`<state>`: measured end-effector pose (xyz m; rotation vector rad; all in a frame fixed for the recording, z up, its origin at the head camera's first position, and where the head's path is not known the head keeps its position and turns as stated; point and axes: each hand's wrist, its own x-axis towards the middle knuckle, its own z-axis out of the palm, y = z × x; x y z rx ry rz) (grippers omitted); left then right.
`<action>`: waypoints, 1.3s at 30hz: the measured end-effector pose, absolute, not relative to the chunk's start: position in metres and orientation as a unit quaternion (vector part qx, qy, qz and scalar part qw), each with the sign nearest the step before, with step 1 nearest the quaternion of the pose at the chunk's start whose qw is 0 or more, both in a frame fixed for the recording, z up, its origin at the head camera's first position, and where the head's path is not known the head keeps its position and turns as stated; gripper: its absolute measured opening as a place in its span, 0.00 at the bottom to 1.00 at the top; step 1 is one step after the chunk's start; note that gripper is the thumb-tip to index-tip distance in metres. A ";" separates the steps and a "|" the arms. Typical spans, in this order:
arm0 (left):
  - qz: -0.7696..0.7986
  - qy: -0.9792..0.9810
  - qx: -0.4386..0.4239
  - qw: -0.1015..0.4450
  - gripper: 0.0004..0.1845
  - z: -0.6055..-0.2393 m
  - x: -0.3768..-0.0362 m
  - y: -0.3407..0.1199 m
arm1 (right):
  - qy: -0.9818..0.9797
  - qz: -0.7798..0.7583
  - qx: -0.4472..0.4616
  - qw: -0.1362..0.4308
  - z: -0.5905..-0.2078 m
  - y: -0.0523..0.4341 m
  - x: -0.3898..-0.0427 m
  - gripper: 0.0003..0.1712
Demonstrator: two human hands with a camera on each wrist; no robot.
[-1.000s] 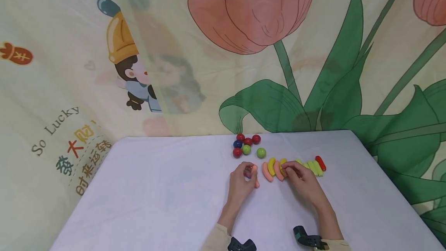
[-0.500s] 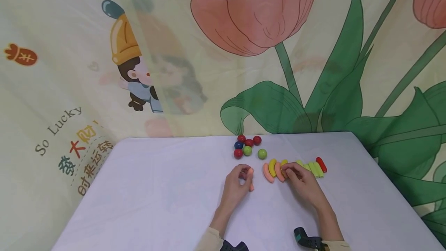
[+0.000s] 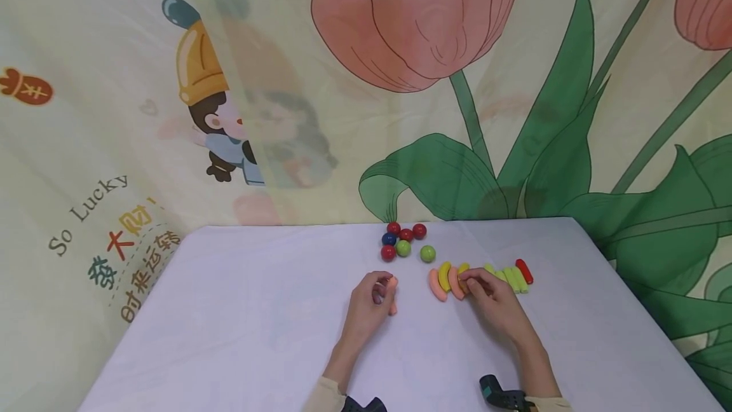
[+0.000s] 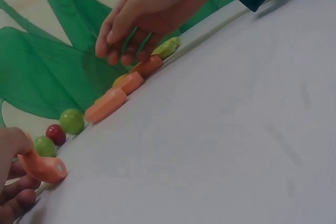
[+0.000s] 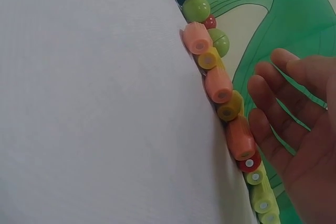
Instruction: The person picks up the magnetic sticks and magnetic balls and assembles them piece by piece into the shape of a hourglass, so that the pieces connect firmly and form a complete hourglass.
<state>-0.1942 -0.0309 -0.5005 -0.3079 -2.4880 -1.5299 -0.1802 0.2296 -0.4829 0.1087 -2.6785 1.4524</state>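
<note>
Salmon-pink curved rod, one, toy piece with a pale disc set in its end; located at lower centre of the head view and lower left of the left wrist view.

Left hand: pinches this rod between thumb and fingers; rod roughly upright in the head frame, well apart from the row to the right. Whether it touches the table cannot be told.

Right hand: fingers relaxed and loosely bent, gripping nothing; held at the row, right of centre in the head view, little finger just beside a salmon-orange rod.

Row of rods, right of centre in the head view, side by side: first salmon-pink rod, first yellow rod, second salmon-pink rod, second yellow rod, then the salmon-orange rod, with a red piece seen end-on. Beyond the hand, light green rods; at the right end, a tilted red rod.

Balls, near the table's far edge: four red balls, one dark blue ball, two green balls.

Support: white-covered table. Backdrop: cloth printed with a pink tulip, upper centre.
</note>
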 end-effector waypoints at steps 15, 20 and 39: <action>-0.516 -0.847 -0.088 0.094 0.15 -0.497 -0.192 -0.057 | -0.877 0.476 0.038 0.048 -0.481 0.218 -0.181 0.12; -0.523 -0.846 -0.060 0.082 0.11 -0.498 -0.192 -0.063 | -0.875 0.478 0.040 0.061 -0.478 0.216 -0.183 0.11; -0.529 -0.834 -0.121 0.097 0.09 -0.505 -0.193 -0.069 | -0.904 0.418 0.065 0.067 -0.464 0.198 -0.214 0.15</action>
